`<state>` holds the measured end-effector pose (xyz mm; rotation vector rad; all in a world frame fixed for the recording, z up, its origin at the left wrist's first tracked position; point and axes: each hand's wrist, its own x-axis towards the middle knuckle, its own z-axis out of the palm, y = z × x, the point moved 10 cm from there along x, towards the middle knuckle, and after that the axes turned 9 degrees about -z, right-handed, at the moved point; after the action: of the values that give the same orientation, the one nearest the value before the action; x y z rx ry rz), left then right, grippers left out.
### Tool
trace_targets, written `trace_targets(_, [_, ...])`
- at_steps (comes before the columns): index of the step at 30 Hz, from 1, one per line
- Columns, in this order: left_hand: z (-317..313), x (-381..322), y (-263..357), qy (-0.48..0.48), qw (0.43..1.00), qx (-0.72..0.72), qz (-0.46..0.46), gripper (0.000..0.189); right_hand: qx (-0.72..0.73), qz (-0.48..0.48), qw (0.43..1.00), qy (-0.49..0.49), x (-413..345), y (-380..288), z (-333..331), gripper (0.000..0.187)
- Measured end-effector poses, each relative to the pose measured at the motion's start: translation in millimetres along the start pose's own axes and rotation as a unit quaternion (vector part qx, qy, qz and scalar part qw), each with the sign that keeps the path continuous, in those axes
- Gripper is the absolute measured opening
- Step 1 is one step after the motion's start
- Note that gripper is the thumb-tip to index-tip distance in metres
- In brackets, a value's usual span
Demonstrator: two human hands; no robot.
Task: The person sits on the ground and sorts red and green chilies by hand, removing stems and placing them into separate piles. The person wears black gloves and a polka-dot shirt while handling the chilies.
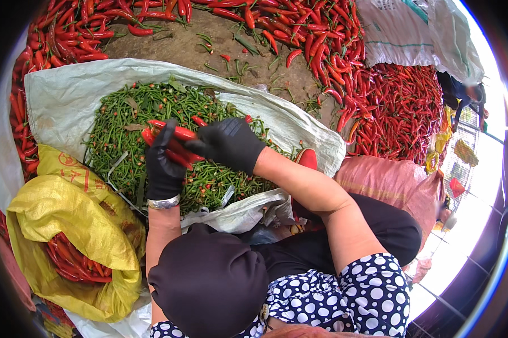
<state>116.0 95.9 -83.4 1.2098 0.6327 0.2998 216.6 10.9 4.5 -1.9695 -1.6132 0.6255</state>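
My left hand point(164, 169), in a black glove with a silver bracelet at its wrist, is closed around several red chili peppers point(179, 154). My right hand point(226, 143), also gloved in black, is at the right ends of these peppers; its fingers are blurred and partly hidden, so its hold cannot be told. Both hands are above a heap of green pepper stems point(123, 110) with small red bits, lying on a spread whitish woven sack point(64, 91).
A yellow woven sack point(55, 203) holding red peppers stands at the lower left. Loose red peppers point(389, 110) are piled along the top and right. Behind my right arm lies a pink woven sack point(376, 179). A white sack point(399, 31) rests at the upper right.
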Motion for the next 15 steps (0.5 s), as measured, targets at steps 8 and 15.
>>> trace_targets(8, [27,6,-6,-0.119,0.886,-0.363,-0.261,0.029,0.261,-0.191,0.872,-0.367,-64,-47,76,0.03])
trace_targets(15, [19,2,4,-0.103,0.857,-0.448,-0.234,0.043,-0.096,0.228,0.968,0.048,-35,208,-108,0.036])
